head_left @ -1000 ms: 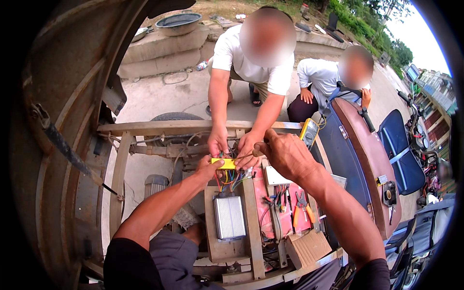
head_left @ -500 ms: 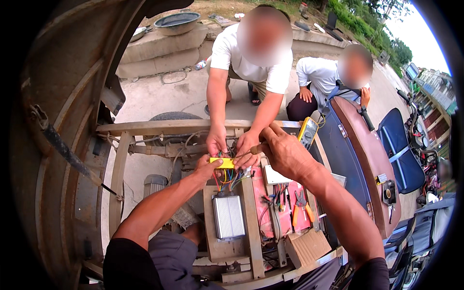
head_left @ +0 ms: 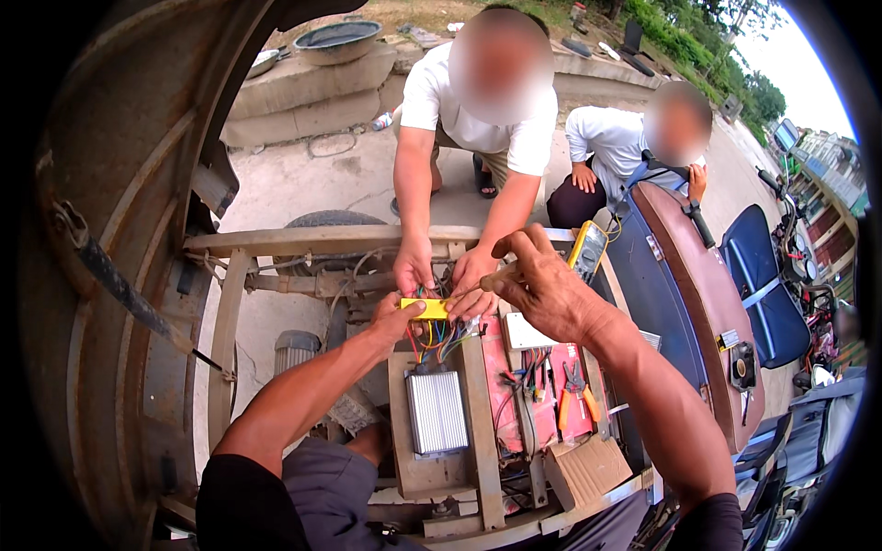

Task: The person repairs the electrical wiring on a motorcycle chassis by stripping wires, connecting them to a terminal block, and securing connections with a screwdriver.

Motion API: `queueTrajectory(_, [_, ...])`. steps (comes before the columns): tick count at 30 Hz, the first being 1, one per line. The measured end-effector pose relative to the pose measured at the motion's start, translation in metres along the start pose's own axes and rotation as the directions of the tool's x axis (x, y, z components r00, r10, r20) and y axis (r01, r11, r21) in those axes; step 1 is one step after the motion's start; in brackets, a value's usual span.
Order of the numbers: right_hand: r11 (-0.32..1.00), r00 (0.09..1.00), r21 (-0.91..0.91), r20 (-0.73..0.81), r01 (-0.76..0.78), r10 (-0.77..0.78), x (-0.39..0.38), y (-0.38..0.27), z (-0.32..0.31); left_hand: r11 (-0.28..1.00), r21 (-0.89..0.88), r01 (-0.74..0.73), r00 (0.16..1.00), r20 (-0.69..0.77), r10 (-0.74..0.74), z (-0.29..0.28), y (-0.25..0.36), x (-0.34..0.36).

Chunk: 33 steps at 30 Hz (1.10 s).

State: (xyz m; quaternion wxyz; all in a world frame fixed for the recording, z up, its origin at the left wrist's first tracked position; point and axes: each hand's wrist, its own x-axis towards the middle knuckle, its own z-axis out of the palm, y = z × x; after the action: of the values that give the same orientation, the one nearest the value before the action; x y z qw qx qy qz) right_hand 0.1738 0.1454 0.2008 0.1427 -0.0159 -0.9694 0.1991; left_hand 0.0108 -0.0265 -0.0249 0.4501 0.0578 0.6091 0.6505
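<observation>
1. The silver box with ridges lies in a brown tray, right in front of the person.
2. The yellow block is just past the far end of the silver box. Coloured wires fill the space between the two.
3. The left hand is past the silver box and a little to its left. Its grip is closed on the left end of the yellow block, with the thumb flat on top.
4. The right hand is past the silver box and to its right. Its grip is curled around the handle of a screwdriver. The thin end points left at the yellow block, but it is too small to tell if it touches.
5. A co-worker in a white shirt leans in from far past the silver box. One of the co-worker's hands is at the right end of the yellow block, and the other is just behind it.
6. To the right of the silver box, across a brown beam, are pliers with orange handles, and a white box a bit farther off.
7. Some cardboard is to the right of the silver box, on the person's side.
8. A yellow meter is far past the silver box, to its right.
</observation>
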Motion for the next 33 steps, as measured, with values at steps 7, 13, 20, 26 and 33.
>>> queueTrajectory(7, [0.97,0.954,-0.104,0.183,-0.22,0.236,0.003,-0.005,-0.004,0.999,0.022,0.031,0.999,-0.025,-0.03,-0.001,-0.001,0.0])
queueTrajectory(13, [0.991,0.983,-0.033,0.13,-0.126,0.13,0.004,-0.007,-0.001,1.0,-0.008,0.012,1.0,-0.008,-0.012,-0.003,-0.006,0.004])
queueTrajectory(20, [1.0,0.996,0.024,0.085,-0.005,0.003,0.006,-0.008,-0.005,1.0,0.02,0.0,0.999,0.045,-0.001,-0.003,0.005,-0.003])
queueTrajectory(26, [0.999,0.991,-0.012,0.127,-0.044,0.045,0.007,-0.023,-0.006,0.993,0.029,0.117,0.99,0.077,-0.119,0.001,0.016,-0.011])
queueTrajectory(33, [0.962,0.955,-0.23,0.217,-0.15,0.201,0.005,-0.023,-0.002,0.993,-0.023,0.119,0.981,0.156,-0.114,-0.008,0.007,-0.003])
